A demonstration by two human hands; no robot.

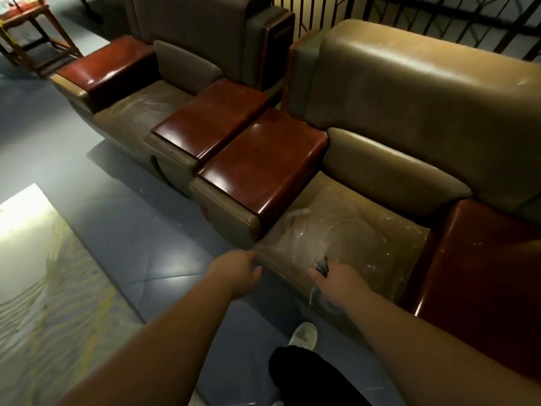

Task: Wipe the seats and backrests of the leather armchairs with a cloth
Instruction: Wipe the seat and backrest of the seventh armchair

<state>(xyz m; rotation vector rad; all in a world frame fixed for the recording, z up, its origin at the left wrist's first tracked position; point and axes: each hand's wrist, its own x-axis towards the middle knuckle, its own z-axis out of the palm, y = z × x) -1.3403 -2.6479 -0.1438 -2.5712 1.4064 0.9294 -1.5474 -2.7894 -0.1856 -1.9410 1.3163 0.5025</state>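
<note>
- Where the fingers of the right hand [336, 284] curl under, they hold a dark cloth [322, 266]; a crumpled tip sticks up past the knuckles and a paler, blurred tail hangs below the palm.
- The cloth sits at the front edge of the near armchair's seat [351, 235], its long axis running roughly from that edge down toward the floor [164, 230].
- The left hand [238, 272] has its fingers loosely bent at the seat's front left corner, holding nothing that I can make out.
- The seat is tan leather, streaked with pale wipe marks, and the backrest [424, 92] behind it is glossy.
- Red-brown wooden armrests [263, 174] flank the seat; a second armchair [175, 92] stands just beside, to the left.
- A white shoe [304, 335] rests on the grey tiled floor.
</note>
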